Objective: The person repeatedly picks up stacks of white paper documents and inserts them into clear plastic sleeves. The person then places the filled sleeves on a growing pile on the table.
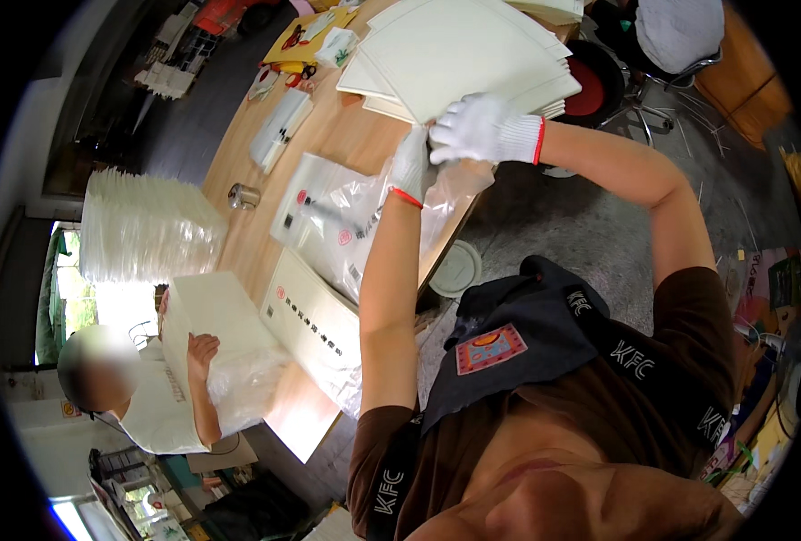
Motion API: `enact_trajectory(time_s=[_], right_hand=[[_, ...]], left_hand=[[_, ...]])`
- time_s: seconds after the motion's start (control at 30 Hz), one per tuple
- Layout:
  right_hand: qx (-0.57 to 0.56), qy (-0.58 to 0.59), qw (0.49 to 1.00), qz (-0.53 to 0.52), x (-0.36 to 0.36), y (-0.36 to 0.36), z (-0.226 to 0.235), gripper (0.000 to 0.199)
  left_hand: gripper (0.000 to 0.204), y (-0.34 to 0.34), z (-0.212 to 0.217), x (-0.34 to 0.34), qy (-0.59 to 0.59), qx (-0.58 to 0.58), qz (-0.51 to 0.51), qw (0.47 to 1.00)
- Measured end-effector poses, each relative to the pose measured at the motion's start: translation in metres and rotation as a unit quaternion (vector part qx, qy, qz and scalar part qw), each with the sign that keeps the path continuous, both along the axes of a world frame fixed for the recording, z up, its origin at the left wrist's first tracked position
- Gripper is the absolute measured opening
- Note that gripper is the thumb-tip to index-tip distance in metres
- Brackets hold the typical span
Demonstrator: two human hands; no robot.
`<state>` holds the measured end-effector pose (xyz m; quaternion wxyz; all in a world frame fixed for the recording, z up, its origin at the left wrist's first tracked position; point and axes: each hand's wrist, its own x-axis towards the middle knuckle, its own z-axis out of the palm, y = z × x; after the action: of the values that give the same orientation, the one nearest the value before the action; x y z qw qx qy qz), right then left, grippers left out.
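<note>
— Wooden and long, the bench (328, 135) runs away from the person over a grey, speckled floor; what lies on it?

— At its far end sits a fanned stack of pale cream sheets (459, 50), flat and matte, with squared corners. Nearer lie clear plastic bags (328, 221), glossy and crinkled, and beside them a small metal cylinder (244, 196). A yellow packet (306, 36) rests at the far edge.

— And the person's hands?

— Both wear white knitted gloves with red cuffs. The left hand (409, 162) and the right hand (482, 126) meet just above the near edge of the cream stack, raised over the bench.

— What do they hold?

— A thin transparent bag (450, 185), soft and wrinkled, hangs down from them over the bench edge. The left grip is pinched together on the bag's upper rim; the right grip is curled closed on the same rim, touching the left.

— Anyone else there?

— A co-worker on the left rests a bare hand (202, 347) on a tall white bundle wrapped in clear film (225, 352). Behind it stands a high pile of translucent white sheets (143, 225).
</note>
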<state>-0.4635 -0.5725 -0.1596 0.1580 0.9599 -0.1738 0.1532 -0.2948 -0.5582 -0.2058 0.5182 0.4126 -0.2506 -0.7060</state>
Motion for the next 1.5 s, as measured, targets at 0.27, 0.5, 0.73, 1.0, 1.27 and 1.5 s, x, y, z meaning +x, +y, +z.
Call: enact_trajectory(time_s=[0.27, 0.5, 0.73, 1.0, 1.27, 1.5], right_hand=[[0.176, -0.181, 0.808, -0.532, -0.133, -0.101, 0.024, 0.061], [0.570, -0.409, 0.663, -0.261, -0.170, -0.108, -0.011, 0.024], [0.662, -0.439, 0.590, -0.146, -0.123, 0.003, 0.001, 0.024], [0.787, -0.294, 0.519, -0.156, -0.018, 0.121, -0.087, 0.022], [0.822, -0.255, 0.454, -0.232, 0.007, 0.131, -0.179, 0.023], [0.823, -0.268, 0.436, -0.247, 0.002, 0.133, -0.190, 0.023]], left_hand=[[0.027, 0.095, 0.016, 0.065, -0.160, -0.020, 0.060, 0.985], [0.032, 0.207, -0.022, 0.130, -0.154, 0.087, 0.144, 0.974], [0.035, 0.270, -0.125, 0.130, -0.017, 0.180, 0.187, 0.966], [0.049, 0.301, -0.191, 0.152, 0.041, 0.050, 0.149, 0.987], [0.075, 0.280, -0.172, 0.136, 0.031, 0.104, 0.171, 0.979], [0.051, 0.279, -0.176, 0.137, -0.097, 0.183, 0.195, 0.959]])
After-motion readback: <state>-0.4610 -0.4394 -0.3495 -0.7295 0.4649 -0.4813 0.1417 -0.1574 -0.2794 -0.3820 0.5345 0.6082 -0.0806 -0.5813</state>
